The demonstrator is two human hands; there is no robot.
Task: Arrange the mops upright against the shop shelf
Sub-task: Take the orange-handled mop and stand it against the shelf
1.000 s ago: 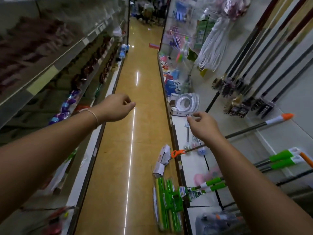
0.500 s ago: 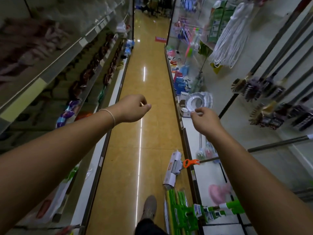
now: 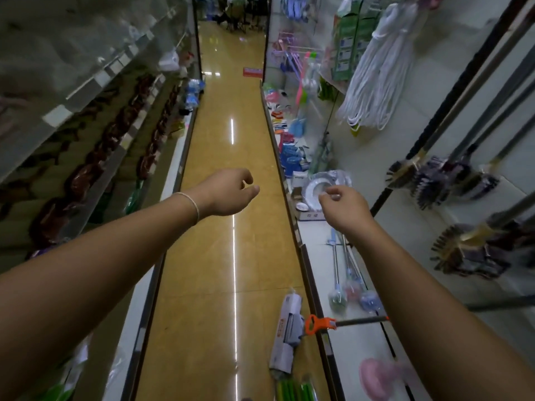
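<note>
Both hands are empty: left hand (image 3: 228,192) loosely curled over the aisle, right hand (image 3: 346,208) curled above the shelf (image 3: 324,264). The orange mop (image 3: 289,328) leans slanted off the shelf edge; a careless step could knock it flat.

The aisle floor (image 3: 231,198) runs toward 12 o'clock between 2 shelf runs. At 5 o'clock a mop head (image 3: 286,334) lies on the floor, its handle (image 3: 359,321) crossing onto the low shelf (image 3: 321,273) at 3 o'clock. Brushes (image 3: 350,296) lie on that shelf; brooms (image 3: 440,180) lean at 2 o'clock.
</note>
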